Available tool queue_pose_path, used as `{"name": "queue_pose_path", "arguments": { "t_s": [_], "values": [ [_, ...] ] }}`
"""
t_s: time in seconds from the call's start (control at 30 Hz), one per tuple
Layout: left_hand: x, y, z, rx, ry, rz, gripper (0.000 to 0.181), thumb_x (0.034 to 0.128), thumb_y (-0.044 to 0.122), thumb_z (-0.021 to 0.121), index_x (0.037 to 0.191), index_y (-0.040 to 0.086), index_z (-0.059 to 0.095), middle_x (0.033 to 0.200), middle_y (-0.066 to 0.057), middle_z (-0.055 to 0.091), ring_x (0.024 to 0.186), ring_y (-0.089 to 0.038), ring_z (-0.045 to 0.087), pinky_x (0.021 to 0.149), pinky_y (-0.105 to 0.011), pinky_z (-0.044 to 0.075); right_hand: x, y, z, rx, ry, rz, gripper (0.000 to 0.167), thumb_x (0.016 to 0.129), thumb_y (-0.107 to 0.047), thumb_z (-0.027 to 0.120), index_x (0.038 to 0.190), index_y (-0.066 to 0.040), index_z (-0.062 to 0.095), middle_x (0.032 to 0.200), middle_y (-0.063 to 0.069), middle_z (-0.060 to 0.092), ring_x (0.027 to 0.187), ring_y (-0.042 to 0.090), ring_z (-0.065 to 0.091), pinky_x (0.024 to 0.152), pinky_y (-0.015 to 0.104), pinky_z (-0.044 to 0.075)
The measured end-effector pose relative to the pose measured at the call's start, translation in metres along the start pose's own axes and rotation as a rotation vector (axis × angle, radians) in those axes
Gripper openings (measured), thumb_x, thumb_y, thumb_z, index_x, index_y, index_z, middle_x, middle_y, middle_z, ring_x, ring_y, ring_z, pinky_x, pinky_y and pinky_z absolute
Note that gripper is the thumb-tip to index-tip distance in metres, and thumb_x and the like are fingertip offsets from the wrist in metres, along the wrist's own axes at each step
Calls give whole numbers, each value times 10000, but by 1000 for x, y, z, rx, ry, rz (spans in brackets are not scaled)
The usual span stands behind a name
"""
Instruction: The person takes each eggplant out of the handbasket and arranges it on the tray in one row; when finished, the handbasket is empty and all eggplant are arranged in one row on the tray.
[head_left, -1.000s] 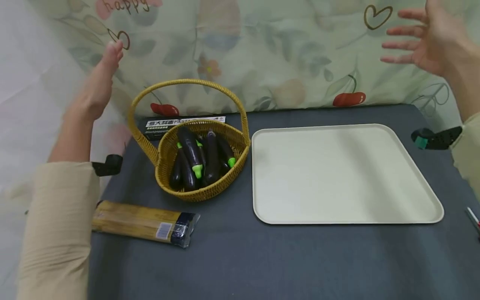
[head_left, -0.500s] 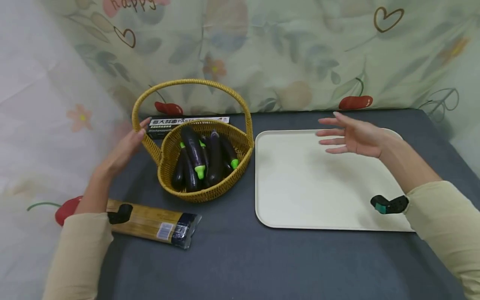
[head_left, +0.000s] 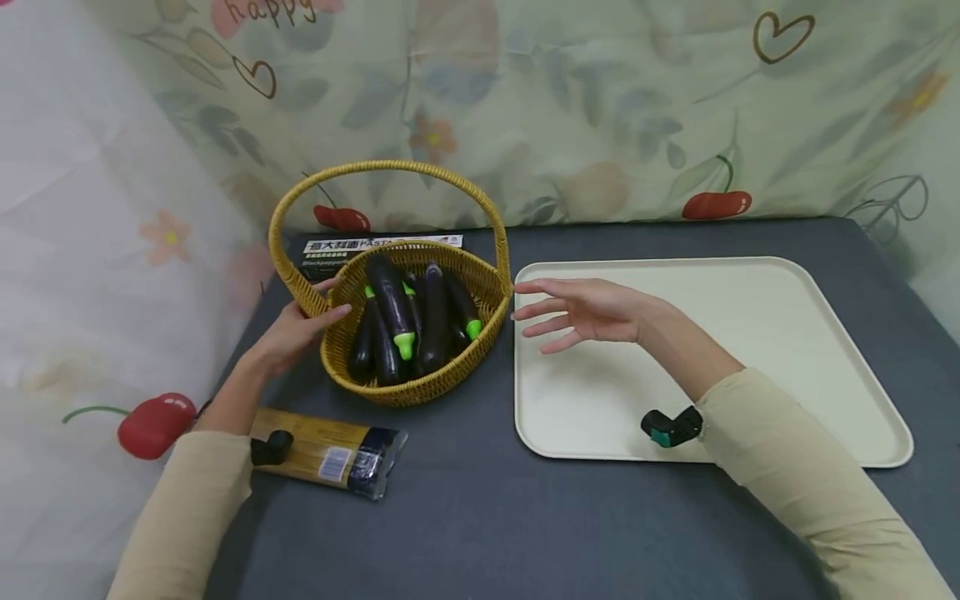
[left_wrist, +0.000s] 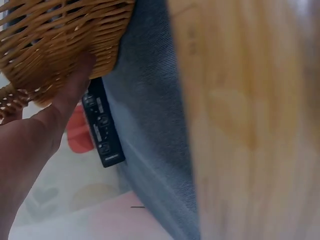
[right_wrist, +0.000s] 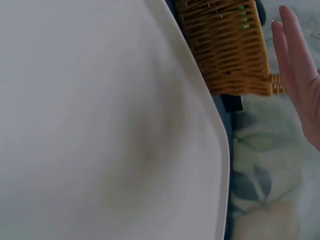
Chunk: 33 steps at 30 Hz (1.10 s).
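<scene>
- Basket (head_left: 408,395) is standing on the dark table (head_left: 465,533), left of the tray (head_left: 712,350); its handle (head_left: 390,166) is arching up over it.
- Eggplants (head_left: 435,325) are lying heaped inside it, dark purple, some showing bright green caps.
- Left hand (head_left: 288,337) is reaching in at the basket's left side, by the handle's foot. Thumb is pointing straight over the basket's side; the other fingers are mostly hiding behind. Can't tell if it's gripping or just touching.
- Right hand (head_left: 592,312) is hovering above the tray's left part, fingers straight and spread, pointing at the basket's right side. Tips are sitting just beside the rim; contact unclear.
- Tray, off-white, is lying flat.
- Pack (head_left: 311,446), yellow with a dark end and barcode label, is lying front-left of the basket, partly hidden by the left wrist.
- Black box (head_left: 322,268) with pasta lettering is lying behind the basket, partly covered.
- Cloth (head_left: 540,100), cherry-and-leaf print, is hanging behind the table.
</scene>
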<state>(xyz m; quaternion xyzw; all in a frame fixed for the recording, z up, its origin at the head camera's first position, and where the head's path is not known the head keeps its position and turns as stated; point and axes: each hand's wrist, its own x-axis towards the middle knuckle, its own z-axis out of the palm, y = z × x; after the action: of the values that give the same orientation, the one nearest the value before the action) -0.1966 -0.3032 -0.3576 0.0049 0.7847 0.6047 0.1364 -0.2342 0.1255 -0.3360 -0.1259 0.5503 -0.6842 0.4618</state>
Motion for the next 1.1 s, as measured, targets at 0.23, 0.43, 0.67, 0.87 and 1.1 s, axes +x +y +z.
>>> {"name": "queue_pose_path", "arguments": {
  "t_s": [0.23,0.43,0.67,0.87,1.1],
  "values": [
    [3,-11,4,-18,34,-16,693,986,282,542,1543,136,157,1452,-239,291,1293,-375,355,908,-340,436,37,-5,37,23,10,-2,511,1046,-283,396,1508,-104,268,1427,200,385,1266,370,425,918,500,438],
    [7,-18,7,23,60,23,651,989,246,541,1530,112,205,1401,-256,352,1224,-364,424,831,-289,469,62,-12,57,59,111,9,527,1041,-280,413,1520,-138,247,1473,176,336,1298,379,381,938,476,428],
    [7,-22,8,37,45,47,646,991,230,542,1531,123,205,1393,-258,367,1213,-368,436,856,-335,466,87,-17,71,40,292,78,556,1013,-253,495,1509,-161,262,1465,178,344,1265,398,414,881,448,476],
    [6,-23,6,57,43,45,672,976,266,570,1528,124,214,1416,-249,353,1252,-384,404,923,-416,420,99,-22,77,-92,342,116,526,1010,-221,503,1492,-141,309,1439,178,372,1228,394,451,844,424,498],
    [7,-23,4,50,48,46,684,963,284,589,1523,127,231,1423,-226,352,1258,-366,400,939,-446,403,109,-27,86,-275,397,127,536,974,-152,571,1463,-91,362,1392,158,437,1207,371,483,808,390,517]
  ]
}}
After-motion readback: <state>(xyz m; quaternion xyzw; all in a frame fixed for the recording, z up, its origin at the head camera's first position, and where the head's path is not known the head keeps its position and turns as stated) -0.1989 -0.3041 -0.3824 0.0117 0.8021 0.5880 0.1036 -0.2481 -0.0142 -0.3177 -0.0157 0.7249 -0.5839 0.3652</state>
